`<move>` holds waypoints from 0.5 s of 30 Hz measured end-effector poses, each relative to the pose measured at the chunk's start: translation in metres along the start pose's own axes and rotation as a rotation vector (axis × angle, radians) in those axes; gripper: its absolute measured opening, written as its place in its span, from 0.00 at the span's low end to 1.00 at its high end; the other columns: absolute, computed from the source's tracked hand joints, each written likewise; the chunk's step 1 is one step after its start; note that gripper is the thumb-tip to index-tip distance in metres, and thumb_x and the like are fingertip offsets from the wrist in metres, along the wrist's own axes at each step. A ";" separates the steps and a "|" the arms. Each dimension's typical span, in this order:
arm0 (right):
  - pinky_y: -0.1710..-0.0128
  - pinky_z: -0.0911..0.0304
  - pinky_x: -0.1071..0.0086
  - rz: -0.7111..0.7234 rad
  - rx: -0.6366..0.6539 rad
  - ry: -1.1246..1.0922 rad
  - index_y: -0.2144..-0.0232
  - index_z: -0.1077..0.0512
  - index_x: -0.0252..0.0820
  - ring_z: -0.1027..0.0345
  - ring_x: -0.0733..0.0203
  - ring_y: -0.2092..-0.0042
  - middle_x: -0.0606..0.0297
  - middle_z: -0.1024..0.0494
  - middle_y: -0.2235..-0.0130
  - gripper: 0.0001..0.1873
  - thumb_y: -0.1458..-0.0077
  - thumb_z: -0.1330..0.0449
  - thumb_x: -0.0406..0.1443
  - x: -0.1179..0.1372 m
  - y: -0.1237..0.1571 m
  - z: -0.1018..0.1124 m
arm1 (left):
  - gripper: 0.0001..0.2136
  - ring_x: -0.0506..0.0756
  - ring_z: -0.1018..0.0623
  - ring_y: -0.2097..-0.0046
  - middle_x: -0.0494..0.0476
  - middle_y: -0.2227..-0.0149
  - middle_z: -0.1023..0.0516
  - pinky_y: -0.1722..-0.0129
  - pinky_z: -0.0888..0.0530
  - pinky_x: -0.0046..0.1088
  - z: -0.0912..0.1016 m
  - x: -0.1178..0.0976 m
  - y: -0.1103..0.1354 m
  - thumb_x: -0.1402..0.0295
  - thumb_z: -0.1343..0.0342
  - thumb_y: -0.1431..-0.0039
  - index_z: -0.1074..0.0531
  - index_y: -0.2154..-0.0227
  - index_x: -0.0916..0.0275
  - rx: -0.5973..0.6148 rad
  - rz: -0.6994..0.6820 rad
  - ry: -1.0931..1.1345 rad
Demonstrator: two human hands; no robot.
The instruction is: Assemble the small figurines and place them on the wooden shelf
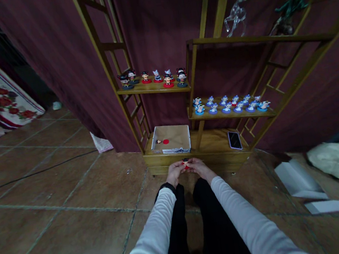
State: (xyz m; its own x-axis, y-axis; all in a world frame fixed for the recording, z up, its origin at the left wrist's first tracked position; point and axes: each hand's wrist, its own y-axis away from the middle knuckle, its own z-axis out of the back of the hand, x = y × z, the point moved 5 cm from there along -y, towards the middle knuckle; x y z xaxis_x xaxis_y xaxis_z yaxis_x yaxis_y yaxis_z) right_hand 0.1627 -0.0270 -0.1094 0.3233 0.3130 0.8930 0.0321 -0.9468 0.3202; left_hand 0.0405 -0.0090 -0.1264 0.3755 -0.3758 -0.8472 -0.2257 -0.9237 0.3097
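Note:
Both my hands meet around a small black-haired figurine with red on it (185, 164), just in front of the shelf's low front board. My left hand (175, 172) grips it from the left, and my right hand (200, 168) from the right; both are closed with fingertips pressed to it. Just beyond them stands an open shallow cardboard box (176, 132). Inside the box lie another small figurine (159, 141) and a round red base (165, 141).
A wooden shelf unit bears figurines on its upper left board (157, 87) and blue figurines on its right board (234, 112). A phone (234, 140) lies on the bottom board. A clear deer ornament (237, 13) stands higher up. White boxes (300, 179) sit on the floor, right.

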 end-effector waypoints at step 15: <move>0.71 0.34 0.74 -0.009 0.005 -0.024 0.70 0.29 0.42 0.31 0.69 0.74 0.68 0.24 0.74 0.11 0.60 0.36 0.34 0.003 0.002 0.000 | 0.10 0.49 0.24 0.69 0.59 0.68 0.23 0.66 0.27 0.24 0.000 0.002 0.002 0.75 0.37 0.58 0.26 0.68 0.66 0.018 0.096 0.133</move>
State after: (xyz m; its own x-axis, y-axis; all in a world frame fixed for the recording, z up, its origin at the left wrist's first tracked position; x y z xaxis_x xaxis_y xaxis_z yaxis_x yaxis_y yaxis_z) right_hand 0.1634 -0.0284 -0.1061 0.3455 0.3195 0.8823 0.0394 -0.9444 0.3266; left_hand 0.0405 -0.0117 -0.1271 0.4670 -0.4697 -0.7492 -0.2814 -0.8822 0.3777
